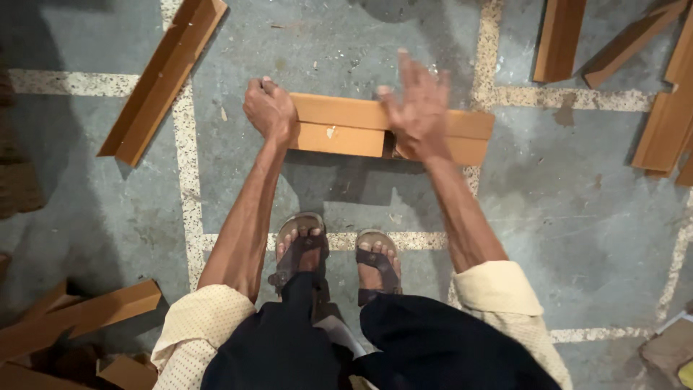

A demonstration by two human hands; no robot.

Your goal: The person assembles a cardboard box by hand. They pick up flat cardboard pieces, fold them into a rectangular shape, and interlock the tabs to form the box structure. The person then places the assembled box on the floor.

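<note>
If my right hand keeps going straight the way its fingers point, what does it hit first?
Probably nothing but bare grey concrete floor: the right hand, open above the orange-brown wooden L-shaped piece, points past it, though depth is unclear.

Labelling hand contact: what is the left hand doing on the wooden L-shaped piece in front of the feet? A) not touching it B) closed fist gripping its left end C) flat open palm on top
B: the left hand is curled in a fist around the left end of the orange-brown L-shaped wooden piece.

Centre: angled board (375,130) on the floor (563,202), above the feet (339,253).
Upper left: plank (162,79).
Right edge: boards (668,123).
Lower left: offcuts (79,318).
</note>
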